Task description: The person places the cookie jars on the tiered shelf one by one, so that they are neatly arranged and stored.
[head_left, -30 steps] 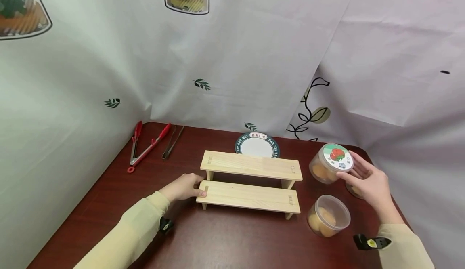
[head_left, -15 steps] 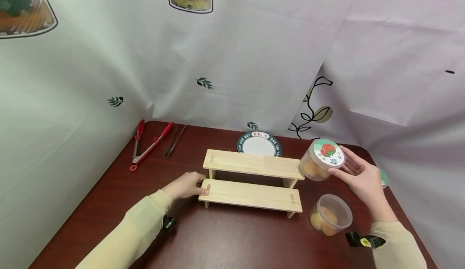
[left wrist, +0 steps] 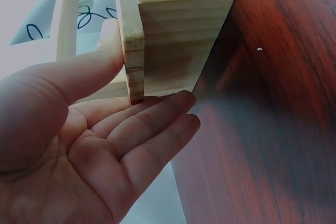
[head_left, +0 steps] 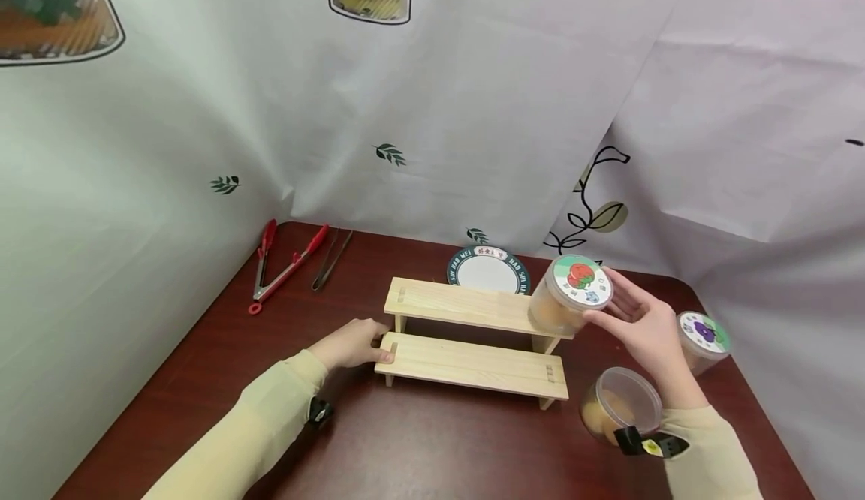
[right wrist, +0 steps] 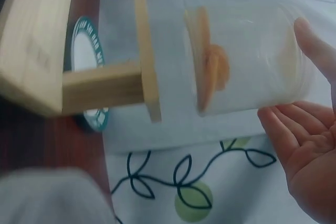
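Note:
My right hand (head_left: 642, 323) grips a clear plastic jar (head_left: 557, 308) near its lid, which carries a tomato picture. Orange-yellow round cookies lie at the jar's bottom. In the right wrist view a gap separates the jar from the upper board (right wrist: 144, 51), so it hangs just above that board's right end. At the left end of the two-step wooden rack (head_left: 473, 366), my left hand (head_left: 351, 344) pinches the lower board. Its thumb (left wrist: 100, 59) lies on the board's top face, while the fingers (left wrist: 152, 124) reach by the end and leg below.
A lidless jar (head_left: 620, 404) of cookies stands right of the rack, partly behind my right wrist strap. Beyond that hand is another jar (head_left: 703, 341) with a purple fruit lid. Behind the rack lies a plate (head_left: 488, 269). Red-handled tongs (head_left: 287, 273) and metal tongs (head_left: 331, 261) lie back left.
My right hand has carried the tomato-lid jar leftward, from beside the rack to over the upper board's right end. The purple-lid jar has come into view. My left hand keeps its hold.

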Motion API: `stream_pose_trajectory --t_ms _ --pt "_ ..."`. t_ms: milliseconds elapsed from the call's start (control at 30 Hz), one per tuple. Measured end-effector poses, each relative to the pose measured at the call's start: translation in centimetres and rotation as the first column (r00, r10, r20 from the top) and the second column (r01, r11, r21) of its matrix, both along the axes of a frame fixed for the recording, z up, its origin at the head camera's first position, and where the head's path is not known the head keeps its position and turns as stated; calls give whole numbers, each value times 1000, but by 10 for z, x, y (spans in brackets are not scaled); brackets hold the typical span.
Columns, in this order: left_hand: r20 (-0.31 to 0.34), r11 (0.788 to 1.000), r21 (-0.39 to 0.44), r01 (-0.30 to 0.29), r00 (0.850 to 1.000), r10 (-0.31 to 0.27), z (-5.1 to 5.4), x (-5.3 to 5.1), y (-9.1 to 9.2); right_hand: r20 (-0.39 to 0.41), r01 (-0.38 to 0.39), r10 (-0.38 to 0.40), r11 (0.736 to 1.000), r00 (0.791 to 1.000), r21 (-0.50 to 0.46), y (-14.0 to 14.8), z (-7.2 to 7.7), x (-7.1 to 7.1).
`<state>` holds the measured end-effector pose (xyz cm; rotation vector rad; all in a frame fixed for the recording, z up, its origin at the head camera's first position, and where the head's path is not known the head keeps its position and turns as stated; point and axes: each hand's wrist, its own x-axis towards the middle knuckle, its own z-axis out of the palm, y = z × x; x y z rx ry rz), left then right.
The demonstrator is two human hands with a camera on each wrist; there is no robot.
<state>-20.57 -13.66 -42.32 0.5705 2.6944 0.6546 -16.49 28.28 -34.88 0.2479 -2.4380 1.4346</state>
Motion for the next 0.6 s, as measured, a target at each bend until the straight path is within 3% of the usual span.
stream_pose_trajectory --t_ms 200,600 --pt "-10 1000 -14 -5 1000 5 1 0 3 -9 -43 43 997 999 -71 -18 0 -6" --pt "-19 1000 -18 -7 1000 6 -1 1 1 6 -121 123 986 992 -115 -55 -6 -24"
